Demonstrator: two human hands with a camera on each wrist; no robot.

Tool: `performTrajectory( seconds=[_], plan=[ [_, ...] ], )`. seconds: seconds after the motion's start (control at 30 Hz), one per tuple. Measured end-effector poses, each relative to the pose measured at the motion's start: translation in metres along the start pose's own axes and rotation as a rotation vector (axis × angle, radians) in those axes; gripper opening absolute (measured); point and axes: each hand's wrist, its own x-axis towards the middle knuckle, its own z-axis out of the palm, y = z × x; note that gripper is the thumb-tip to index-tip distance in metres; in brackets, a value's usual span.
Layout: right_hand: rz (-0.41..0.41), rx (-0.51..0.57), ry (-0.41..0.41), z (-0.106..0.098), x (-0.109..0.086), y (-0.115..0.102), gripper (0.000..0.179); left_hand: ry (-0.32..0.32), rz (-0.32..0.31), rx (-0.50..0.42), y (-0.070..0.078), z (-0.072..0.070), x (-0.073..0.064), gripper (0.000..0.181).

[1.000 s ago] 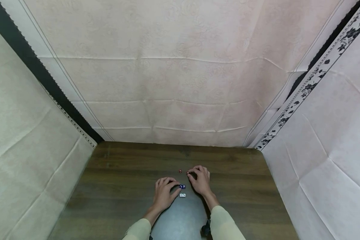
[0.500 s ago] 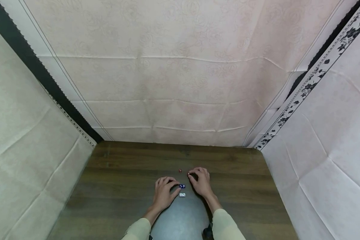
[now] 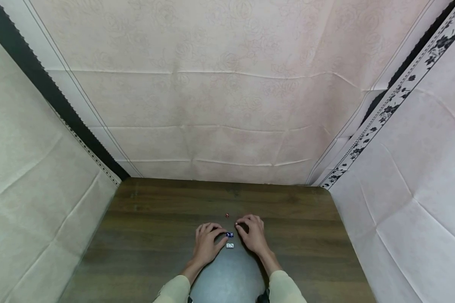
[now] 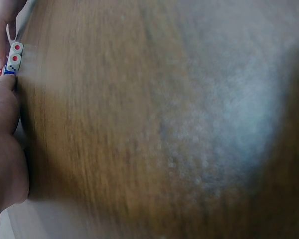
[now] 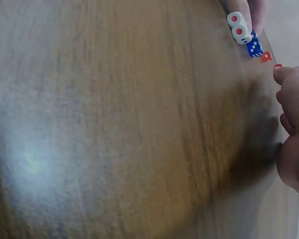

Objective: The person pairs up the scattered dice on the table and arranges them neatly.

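My left hand (image 3: 206, 245) rests at the middle of the table, its thumb and index finger pinching the left one of two blue dice (image 3: 231, 235) that stand side by side. Two white dice (image 3: 230, 245) form a matching pair on the near side of them. Beyond the blue pair lies a single red die (image 3: 227, 215). Just to the right, my right hand (image 3: 254, 232) pinches another red die (image 5: 278, 65) between thumb and index finger; the fingers hide most of it in the right wrist view.
The brown wood-grain table (image 3: 151, 235) has a light glare patch between the forearms. Pale cloth panels rise behind (image 3: 220, 101) and at both sides, the right-hand one with a floral border (image 3: 368, 134).
My right hand has come nearer to the blue dice, moving toward me and finally slightly left with the red die in its fingers. The left hand and the other dice have stayed put.
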Motion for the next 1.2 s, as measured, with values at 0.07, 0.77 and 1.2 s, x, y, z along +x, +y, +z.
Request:
performTrajectory(
  seconds=[0.07, 0.77, 1.2],
  plan=[
    [-0.013, 0.0, 0.002, 0.001, -0.001, -0.002, 0.011, -0.003, -0.005, -0.02, -0.001, 0.001, 0.0, 0.02],
    [-0.061, -0.045, 0.023, 0.016, -0.003, -0.001, 0.009, -0.018, -0.022, -0.031, -0.005, 0.004, -0.001, 0.018],
    [-0.044, -0.057, 0.022, 0.018, -0.004, -0.002, 0.009, -0.024, -0.028, -0.043, -0.008, 0.006, -0.002, 0.018]
  ],
)
